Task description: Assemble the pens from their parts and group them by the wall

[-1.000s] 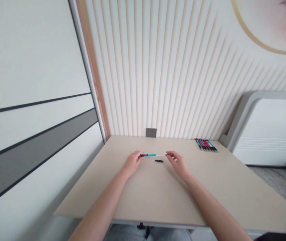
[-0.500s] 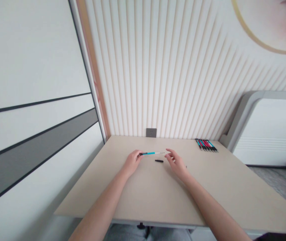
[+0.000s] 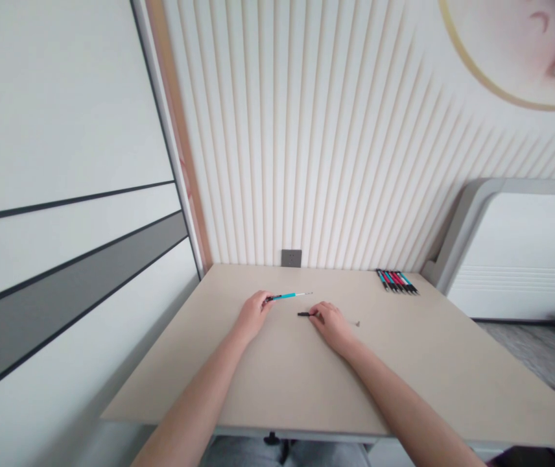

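Between the fingers of my left hand (image 3: 254, 311) is a blue pen barrel (image 3: 284, 296) with a black end. A thin pale refill with a metal-looking tip juts from its right end. My right hand (image 3: 330, 322) is closed on one end of a short black pen grip (image 3: 303, 314), which lies at the tabletop; its other end sticks out to the left of my fingertips. Just right of that hand lies a small greyish piece (image 3: 357, 323), too small to name, partly hidden behind the hand.
A row of several pens (image 3: 397, 282), blue, red and white with black parts, lies at the back right of the beige table (image 3: 277, 383). A dark wall socket (image 3: 292, 258) sits just above the table's back edge. A white cabinet (image 3: 63, 292) borders the left side.
My right hand has moved down and left from beside the refill tip and taken hold of the black pen grip. The left hand still holds the blue barrel, now slightly tilted.
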Tool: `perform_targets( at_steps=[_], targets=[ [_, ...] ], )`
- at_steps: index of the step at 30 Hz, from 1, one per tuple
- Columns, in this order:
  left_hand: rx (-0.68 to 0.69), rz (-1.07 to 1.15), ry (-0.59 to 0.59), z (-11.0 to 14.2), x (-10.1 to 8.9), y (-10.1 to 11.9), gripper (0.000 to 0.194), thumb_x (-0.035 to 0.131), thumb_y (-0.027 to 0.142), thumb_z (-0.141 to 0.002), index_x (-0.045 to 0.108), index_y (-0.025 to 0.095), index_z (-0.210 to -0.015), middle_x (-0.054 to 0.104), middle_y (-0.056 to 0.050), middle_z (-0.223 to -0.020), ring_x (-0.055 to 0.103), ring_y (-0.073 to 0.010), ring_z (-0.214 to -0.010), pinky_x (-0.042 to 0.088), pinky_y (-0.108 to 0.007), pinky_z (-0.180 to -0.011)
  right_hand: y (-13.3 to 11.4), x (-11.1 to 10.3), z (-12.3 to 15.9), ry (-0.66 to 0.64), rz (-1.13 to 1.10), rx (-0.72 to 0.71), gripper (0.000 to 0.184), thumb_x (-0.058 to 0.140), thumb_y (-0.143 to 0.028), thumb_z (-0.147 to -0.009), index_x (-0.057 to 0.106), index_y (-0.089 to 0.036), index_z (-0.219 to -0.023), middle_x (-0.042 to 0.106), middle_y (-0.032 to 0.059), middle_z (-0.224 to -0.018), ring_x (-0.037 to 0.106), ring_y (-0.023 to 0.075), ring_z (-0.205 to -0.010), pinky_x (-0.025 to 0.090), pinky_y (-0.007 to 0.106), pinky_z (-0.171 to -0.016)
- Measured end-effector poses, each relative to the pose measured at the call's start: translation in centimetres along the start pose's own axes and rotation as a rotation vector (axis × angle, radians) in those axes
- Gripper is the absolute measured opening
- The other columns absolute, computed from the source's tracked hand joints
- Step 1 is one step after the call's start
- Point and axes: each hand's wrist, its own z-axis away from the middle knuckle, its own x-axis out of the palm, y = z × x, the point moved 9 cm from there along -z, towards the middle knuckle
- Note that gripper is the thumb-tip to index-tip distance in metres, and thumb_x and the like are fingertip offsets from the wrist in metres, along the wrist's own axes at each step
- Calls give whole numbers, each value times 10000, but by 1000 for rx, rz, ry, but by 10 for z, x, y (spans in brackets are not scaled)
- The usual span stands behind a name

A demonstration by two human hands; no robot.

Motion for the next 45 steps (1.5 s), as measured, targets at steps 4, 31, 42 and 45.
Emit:
perform_targets(
  at_steps=[4, 31, 42, 45],
  targets=[
    [5, -4, -7, 0, 0, 1, 91, 574, 222, -899, 655, 188, -922, 670, -40, -864, 608, -186, -778, 465, -285, -735, 2, 3, -2, 4, -17, 6, 149, 593, -213, -871, 691, -228, -983, 678, 60, -957, 603, 233, -957, 416, 369, -885],
    [42, -9, -56, 1, 5, 2, 123, 545, 225, -917, 659, 193, -950, 660, -37, -862, 598, -185, -780, 465, -294, -749, 23, -48, -3, 235, -224, 19, 260, 480, -371, -919, 657, -205, -1014, 677, 87, -988, 618, 212, -802, 498, 364, -767],
    [116, 39, -176, 4, 16, 19, 122, 589, 223, -890, 688, 192, -954, 671, -40, -881, 617, -187, -829, 476, -285, -779, 1, -30, -1, 100, -298, -29, 232, 540, -356, -895, 699, -214, -987, 695, 63, -941, 603, 193, -782, 492, 317, -726],
    [117, 44, -174, 5, 16, 20, 121, 593, 233, -891, 691, 192, -950, 669, -36, -869, 615, -183, -817, 477, -283, -782, 6, -27, 0, 90, -301, 9, 305, 512, -424, -914, 711, -193, -925, 690, 46, -815, 587, 185, -706, 473, 299, -669]
  ],
)
